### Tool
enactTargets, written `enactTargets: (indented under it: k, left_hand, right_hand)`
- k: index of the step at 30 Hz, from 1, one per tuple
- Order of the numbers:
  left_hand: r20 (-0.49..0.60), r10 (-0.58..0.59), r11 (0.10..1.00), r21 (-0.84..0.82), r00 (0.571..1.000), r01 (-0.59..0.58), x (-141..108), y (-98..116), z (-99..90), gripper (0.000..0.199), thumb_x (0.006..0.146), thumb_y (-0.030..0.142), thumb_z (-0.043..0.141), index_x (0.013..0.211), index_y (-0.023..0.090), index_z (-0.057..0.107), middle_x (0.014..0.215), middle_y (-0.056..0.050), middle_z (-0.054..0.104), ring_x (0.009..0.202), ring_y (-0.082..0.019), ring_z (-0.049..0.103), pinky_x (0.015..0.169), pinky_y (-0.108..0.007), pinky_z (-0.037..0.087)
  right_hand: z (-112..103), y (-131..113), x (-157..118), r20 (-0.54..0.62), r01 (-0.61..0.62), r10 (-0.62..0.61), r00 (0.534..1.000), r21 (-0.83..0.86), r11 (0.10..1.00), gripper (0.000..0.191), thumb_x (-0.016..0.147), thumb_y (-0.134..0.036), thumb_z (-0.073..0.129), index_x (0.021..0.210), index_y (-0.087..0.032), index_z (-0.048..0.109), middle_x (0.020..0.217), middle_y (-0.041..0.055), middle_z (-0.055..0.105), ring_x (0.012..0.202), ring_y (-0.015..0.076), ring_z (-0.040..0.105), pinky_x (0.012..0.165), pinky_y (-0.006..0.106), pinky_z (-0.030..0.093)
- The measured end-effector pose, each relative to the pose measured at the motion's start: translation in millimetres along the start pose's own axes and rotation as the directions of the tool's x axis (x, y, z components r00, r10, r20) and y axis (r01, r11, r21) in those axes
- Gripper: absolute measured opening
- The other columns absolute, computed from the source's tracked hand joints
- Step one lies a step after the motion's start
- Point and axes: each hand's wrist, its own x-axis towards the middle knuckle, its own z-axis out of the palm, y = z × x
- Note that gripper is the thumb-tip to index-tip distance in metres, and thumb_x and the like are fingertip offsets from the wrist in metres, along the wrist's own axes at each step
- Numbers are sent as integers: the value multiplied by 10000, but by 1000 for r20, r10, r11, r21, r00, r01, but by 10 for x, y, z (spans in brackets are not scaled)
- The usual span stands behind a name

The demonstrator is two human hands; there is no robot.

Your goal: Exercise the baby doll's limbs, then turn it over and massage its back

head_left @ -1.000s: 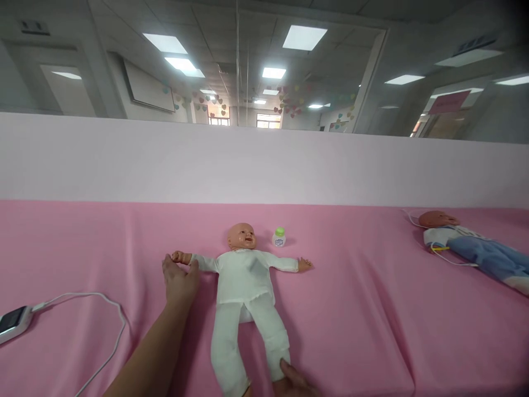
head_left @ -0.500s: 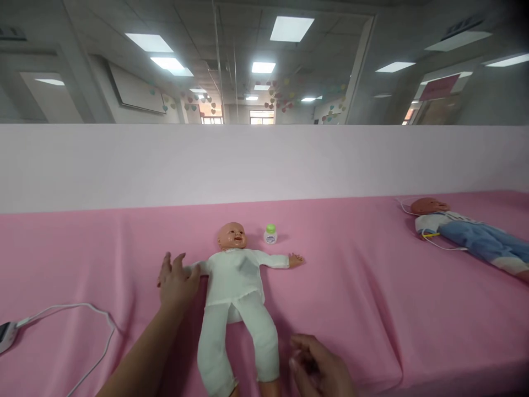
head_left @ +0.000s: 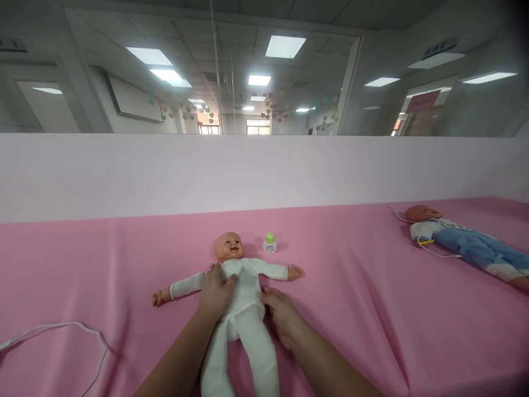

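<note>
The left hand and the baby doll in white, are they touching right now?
Touching. The head view shows the left hand lying flat on the chest of the baby doll, fingers spread over its white top with no gap showing.

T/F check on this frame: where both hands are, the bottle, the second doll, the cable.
1. The left hand lies on the doll's chest. True.
2. The right hand holds the bottle. False: it rests at the doll's side; the bottle stands apart, beside the doll's head.
3. A second doll in blue trousers lies far right. True.
4. The doll lies face down. False: it lies face up.
5. A white cable lies on the pink cloth at left. True.
</note>
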Motion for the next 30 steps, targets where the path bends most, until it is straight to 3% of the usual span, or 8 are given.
enactTargets:
  k: [5,12,16,21,24,26,28,30]
  left_hand:
    - [15,-25,994,-107,1000,26,7,-116,-26,685,922,446,562,1497,91,453,1602,-206,446,1512,-332,373,1220,-435,294]
    - [-4,-92,905,-418,996,82,64,-234,-32,598,861,383,655,1408,152,584,1466,-160,614,1364,-337,559,1132,-437,418]
    - [14,-88,778,-623,996,77,54,-242,-36,568,806,347,717,1348,188,655,1350,-122,703,1279,-333,627,1094,-421,464]
    - [113,-64,535,-835,992,130,28,-196,-69,584,817,378,712,1361,173,654,1307,-123,727,1234,-322,660,1061,-435,512]
    - [135,-29,367,-920,990,136,-36,-89,-138,619,848,380,692,1424,175,600,1416,-119,664,1302,-306,619,1078,-419,512]
    - [120,34,269,-957,992,107,-102,20,-220,635,873,393,679,1464,190,568,1461,-108,631,1350,-307,582,1093,-414,506]
    - [83,107,204,-977,991,60,-164,125,-318,627,916,454,644,1484,203,555,1443,-105,645,1357,-320,573,1090,-422,509]
    - [68,116,205,-978,991,43,-202,180,-402,605,968,569,554,1447,202,598,1366,-108,694,1305,-335,608,1061,-435,524]
  right_hand:
    - [249,8,296,95,-68,53,994,167,984,496,766,-409,824,1165,-153,680,1049,112,774,1000,287,737,901,398,567]
    - [373,54,529,44,92,-99,994,130,987,766,616,-296,928,1288,-237,565,1165,93,757,999,329,745,879,459,588]
    - [396,-15,494,25,191,-192,981,23,981,765,631,-273,900,1307,-270,543,1149,67,749,1015,311,736,875,440,594]
    - [573,-237,290,113,353,-338,934,-171,920,810,715,-251,828,1435,-292,458,1211,58,725,1056,283,717,894,410,592]
    - [707,-389,118,111,410,-398,911,-375,832,918,766,-253,766,1567,-276,319,1389,81,647,1210,279,661,996,415,564]
    - [782,-461,10,95,420,-443,892,-539,730,941,788,-261,734,1606,-247,270,1401,99,643,1224,290,655,1010,418,555]
    - [849,-483,-83,122,437,-498,859,-680,588,924,793,-261,717,1609,-237,284,1315,105,692,1132,317,697,963,438,567]
    - [912,-441,-164,185,456,-547,817,-787,416,857,798,-263,708,1581,-235,361,1264,115,712,1096,355,702,964,482,555]
